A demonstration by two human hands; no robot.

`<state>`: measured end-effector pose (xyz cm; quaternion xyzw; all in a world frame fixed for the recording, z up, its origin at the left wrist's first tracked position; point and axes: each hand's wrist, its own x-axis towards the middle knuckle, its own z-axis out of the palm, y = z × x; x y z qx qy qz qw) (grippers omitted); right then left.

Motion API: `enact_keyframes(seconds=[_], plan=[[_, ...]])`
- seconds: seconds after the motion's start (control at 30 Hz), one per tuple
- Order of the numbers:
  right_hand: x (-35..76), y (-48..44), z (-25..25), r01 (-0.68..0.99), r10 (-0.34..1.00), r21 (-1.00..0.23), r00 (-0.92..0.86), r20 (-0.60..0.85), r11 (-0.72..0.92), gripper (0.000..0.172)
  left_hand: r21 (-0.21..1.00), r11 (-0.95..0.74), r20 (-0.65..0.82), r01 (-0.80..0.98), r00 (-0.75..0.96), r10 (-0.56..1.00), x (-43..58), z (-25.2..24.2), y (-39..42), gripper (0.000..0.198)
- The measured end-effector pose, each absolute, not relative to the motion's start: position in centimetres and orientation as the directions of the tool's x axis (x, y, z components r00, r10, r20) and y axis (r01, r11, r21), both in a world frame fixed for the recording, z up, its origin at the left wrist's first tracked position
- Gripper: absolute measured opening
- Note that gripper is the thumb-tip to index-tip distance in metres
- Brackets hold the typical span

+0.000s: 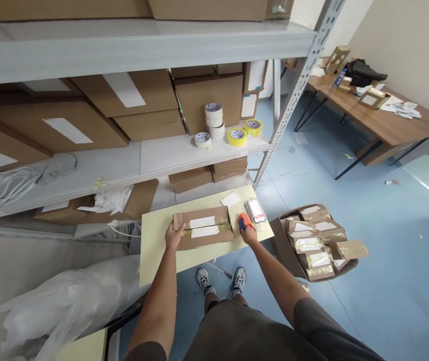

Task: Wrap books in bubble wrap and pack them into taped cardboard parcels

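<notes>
A flat cardboard box (202, 235) lies on a pale yellow tabletop (157, 265), with a dark seam along its middle and a white label (203, 231) on either side of it. My left hand (174, 236) grips the box's left end, thumb on top. Just off its right end, my right hand (249, 234) is closed around an orange and blue tool (244, 221) that looks like a tape dispenser. Whether the tool touches the tabletop I cannot tell. Beyond it lie a white slip (230, 199) and a blurred-out white item (256, 209).
A metal shelf (184, 156) behind carries large cartons (210, 95), white tape rolls (214, 120) and yellow tape rolls (237, 136). On the floor at right stands an open carton (287, 245) full of small boxes. Plastic wrapping (75, 296) bulges at left; a wooden table (372, 120) stands farther back.
</notes>
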<state>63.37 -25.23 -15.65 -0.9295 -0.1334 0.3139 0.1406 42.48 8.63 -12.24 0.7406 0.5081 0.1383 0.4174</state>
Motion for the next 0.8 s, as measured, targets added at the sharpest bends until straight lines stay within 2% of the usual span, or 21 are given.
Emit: enact_keyframes(seconds=[0.13,0.2,0.27,0.37,0.5,0.6,0.7,0.8], plan=[[64.4,-26.2,-12.3,0.225,0.407,-0.506,0.868,-0.284,-0.833,0.032,0.803,-0.093,-0.237,0.589,0.458,0.857,42.4,-11.8,8.0,0.055],[63.8,-25.7,-10.2,0.300,0.497,-0.633,0.854,-0.155,-0.714,0.035,0.836,-0.084,-0.225,0.542,0.480,0.848,42.4,-11.5,7.7,0.052],[62.4,-23.8,-7.9,0.354,0.589,-0.717,0.802,-0.097,-0.601,0.039,0.865,-0.064,-0.218,0.497,0.488,0.845,42.3,-11.3,7.4,0.050],[59.6,-18.8,-4.8,0.369,0.710,-0.763,0.685,-0.162,-0.531,0.042,0.897,0.014,-0.243,0.442,0.465,0.851,42.2,-11.0,6.8,0.054],[57.0,-12.7,-2.6,0.433,0.815,-0.757,0.536,-0.221,-0.490,0.041,0.895,0.088,-0.255,0.437,0.341,0.905,41.2,-10.2,6.3,0.072],[56.6,-11.1,-2.4,0.438,0.832,-0.746,0.481,-0.277,-0.502,0.041,0.899,0.024,-0.149,0.438,0.255,0.955,39.7,-8.6,6.7,0.062],[56.9,-11.3,-2.4,0.385,0.845,-0.795,0.458,-0.276,-0.469,0.041,0.934,0.008,-0.149,0.357,0.369,0.917,38.6,-6.1,7.8,0.045],[56.8,-11.6,-1.9,0.330,0.874,-0.854,0.416,-0.251,-0.402,0.043,0.974,-0.010,-0.135,0.227,0.614,0.778,38.9,-3.2,9.1,0.048]])
